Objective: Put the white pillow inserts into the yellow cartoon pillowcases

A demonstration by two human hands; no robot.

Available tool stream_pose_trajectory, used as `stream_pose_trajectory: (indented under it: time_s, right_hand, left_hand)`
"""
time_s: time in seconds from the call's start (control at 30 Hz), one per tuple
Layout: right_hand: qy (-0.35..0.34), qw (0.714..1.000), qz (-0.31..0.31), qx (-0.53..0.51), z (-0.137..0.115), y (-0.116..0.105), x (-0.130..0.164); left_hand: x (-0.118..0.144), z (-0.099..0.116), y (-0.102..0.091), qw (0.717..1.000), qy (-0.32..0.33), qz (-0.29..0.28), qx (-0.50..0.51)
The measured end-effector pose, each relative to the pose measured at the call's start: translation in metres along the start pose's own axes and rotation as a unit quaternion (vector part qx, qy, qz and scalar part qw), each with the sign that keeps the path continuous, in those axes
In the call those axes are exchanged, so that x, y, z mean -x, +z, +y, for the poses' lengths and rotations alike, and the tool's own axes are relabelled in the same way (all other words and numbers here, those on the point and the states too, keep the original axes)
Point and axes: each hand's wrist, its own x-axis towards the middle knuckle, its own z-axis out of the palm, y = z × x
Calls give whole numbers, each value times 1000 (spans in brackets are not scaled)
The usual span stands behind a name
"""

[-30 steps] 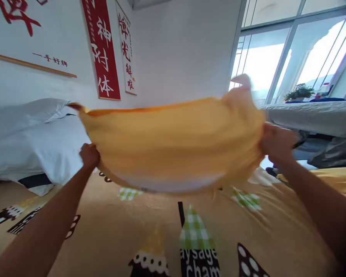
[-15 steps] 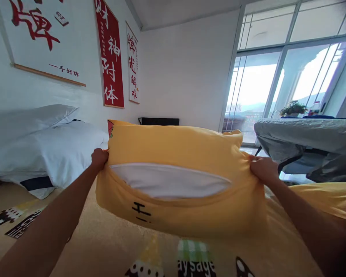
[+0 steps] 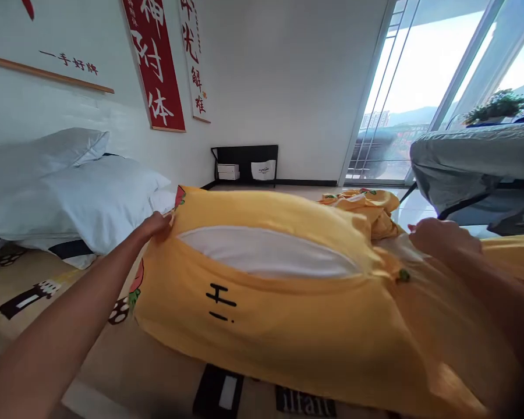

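Note:
A pillow in a yellow pillowcase (image 3: 288, 326) lies tilted across the bed before me. A long slit in the case shows the white pillow (image 3: 262, 250) inside. Black marks are printed below the slit, and strawberries show at the left edge. My left hand (image 3: 158, 224) is closed on the case's upper left side. Past the right end, my right hand (image 3: 443, 235) hovers with its fingers curled, apart from the case, and no cloth shows in it. At that end the fabric is bunched into folds.
White pillows (image 3: 100, 198) are stacked on the left against the wall. A patterned tan sheet (image 3: 157, 372) covers the bed. Beyond the bed's far side lies crumpled yellow cloth (image 3: 371, 206). A black rack (image 3: 244, 156) stands by the wall, and a grey-covered table (image 3: 475, 163) at right.
The pillow has come down onto the bed with its right end nearer me. My right hand has let go of the case and moved right. The view has tipped downward.

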Motion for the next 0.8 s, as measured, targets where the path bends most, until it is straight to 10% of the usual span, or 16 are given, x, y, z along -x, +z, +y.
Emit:
stream_pose_trajectory:
  time_s: [0.1,0.23,0.37,0.5,0.67,0.8]
  right_hand:
    - [-78,997,10,1,-8,3,15]
    - [-291,940,13,-179,-46,-3,50]
    - [-455,843,7,-288,-81,1,81]
    - [-477,815,-7,-328,-96,25,102]
    - [-464,847,46,-255,-101,43,116]
    - [-411,908,25,-82,-102,13,111]
  left_hand:
    - [22,19,14,992,124,23,14]
    - [57,39,24,896,407,-135,117]
    - [70,31,29,883,392,-224,127]
    - [70,6,41,889,414,-188,59]
    - [79,-8,56,901,423,-101,-6]
    - [72,1,42,915,377,-76,-121]
